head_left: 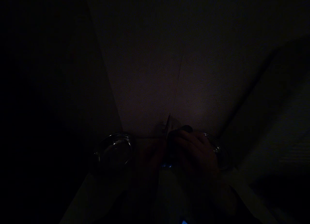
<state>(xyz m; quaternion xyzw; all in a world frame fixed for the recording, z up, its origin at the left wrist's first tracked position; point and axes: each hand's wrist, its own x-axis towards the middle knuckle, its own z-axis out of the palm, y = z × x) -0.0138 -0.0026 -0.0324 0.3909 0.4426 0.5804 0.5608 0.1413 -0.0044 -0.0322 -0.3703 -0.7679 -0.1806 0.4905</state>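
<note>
The scene is very dark. My right hand [196,149] is low in the middle, its fingers curled round a dark handle with what looks like a knife blade [167,125] pointing up and away. My left hand [147,154] is barely visible just left of the blade, close to the right hand; its fingers cannot be made out. Both hands are over a pale surface [155,98] close to my body.
A shiny round metal or glass bowl [113,151] sits left of the hands. Another round rim [216,148] shows behind my right hand. Dark walls or panels close in on the left and right.
</note>
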